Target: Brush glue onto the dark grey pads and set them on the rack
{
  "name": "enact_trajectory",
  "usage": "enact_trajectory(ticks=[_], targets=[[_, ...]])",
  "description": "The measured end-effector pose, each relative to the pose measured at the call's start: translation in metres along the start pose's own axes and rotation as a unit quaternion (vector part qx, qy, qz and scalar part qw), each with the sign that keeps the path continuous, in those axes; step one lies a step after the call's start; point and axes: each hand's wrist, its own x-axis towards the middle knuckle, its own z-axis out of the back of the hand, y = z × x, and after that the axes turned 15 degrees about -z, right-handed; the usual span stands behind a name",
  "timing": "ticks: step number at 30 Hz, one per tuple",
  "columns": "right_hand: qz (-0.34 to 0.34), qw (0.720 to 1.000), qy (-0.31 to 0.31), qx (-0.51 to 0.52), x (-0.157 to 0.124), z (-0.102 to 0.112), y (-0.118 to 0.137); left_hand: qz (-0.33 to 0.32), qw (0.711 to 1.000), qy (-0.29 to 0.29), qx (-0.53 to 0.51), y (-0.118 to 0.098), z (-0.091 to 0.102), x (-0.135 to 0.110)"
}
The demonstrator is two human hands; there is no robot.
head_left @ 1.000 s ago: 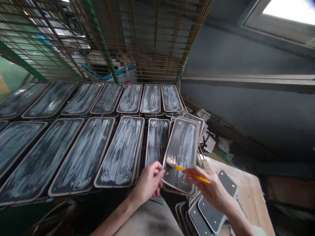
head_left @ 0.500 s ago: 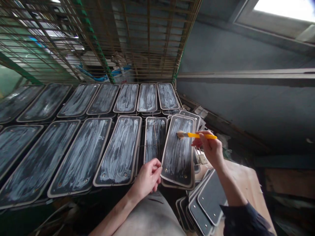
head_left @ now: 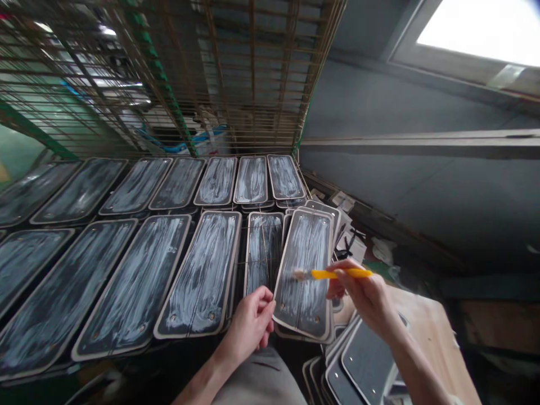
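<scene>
In the head view my right hand (head_left: 365,289) grips a paintbrush (head_left: 337,274) by its yellow handle. Its bristles rest on a dark rounded panel (head_left: 306,247), whose face carries streaky whitish coating and a pale rim. My left hand (head_left: 253,315) is closed in a pinch at the lower left edge of this same panel. The panel lies tilted on top of others. Just left of it is another coated panel (head_left: 261,242), partly overlapped. Rows of similar streaked panels (head_left: 198,275) spread leftward.
Uncoated dark panels (head_left: 367,360) are piled on a wooden board (head_left: 426,320) at lower right. A raised wire rack (head_left: 253,67) stands behind the rows. Along the grey wall (head_left: 422,191) lie scraps and a white crumpled piece (head_left: 383,247). A window (head_left: 485,31) is at upper right.
The brush has moved down the panel toward me, and more whitish streaks show on it. My left hand keeps its place at the edge. The whole view has shifted slightly.
</scene>
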Motion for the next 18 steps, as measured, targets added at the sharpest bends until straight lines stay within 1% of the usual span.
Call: enact_trajectory(ticks=[2,4,6,8,11,13,15,16,18], targets=[[0.010,0.997,-0.045,0.055,0.020,-0.002,0.000,0.002,1.000,0.000,0.005,-0.001,-0.001,0.000],[0.024,0.993,-0.070,0.088,0.047,-0.008,-0.006,0.004,1.000,0.003,0.008,-0.002,-0.002,0.001],[0.033,0.991,-0.085,0.102,0.072,-0.014,-0.015,0.003,1.000,0.004,0.011,-0.003,-0.002,0.001],[0.040,0.988,-0.110,0.102,0.089,-0.016,-0.026,-0.002,1.000,0.001,0.017,-0.003,-0.003,0.001],[0.050,0.982,-0.157,0.089,0.101,-0.014,-0.037,-0.010,1.000,-0.006,0.021,-0.001,-0.003,0.000],[0.056,0.977,-0.192,0.068,0.104,-0.012,-0.040,-0.009,1.000,-0.009,0.017,0.000,-0.003,0.001],[0.066,0.973,-0.215,0.049,0.104,-0.013,-0.039,-0.006,1.000,-0.009,0.007,0.001,-0.003,0.001],[0.073,0.974,-0.212,0.040,0.103,-0.015,-0.037,-0.004,1.000,-0.009,0.003,0.002,-0.004,0.001],[0.087,0.980,-0.175,0.027,0.103,-0.018,-0.035,-0.006,1.000,-0.013,0.000,0.002,-0.004,0.001]])
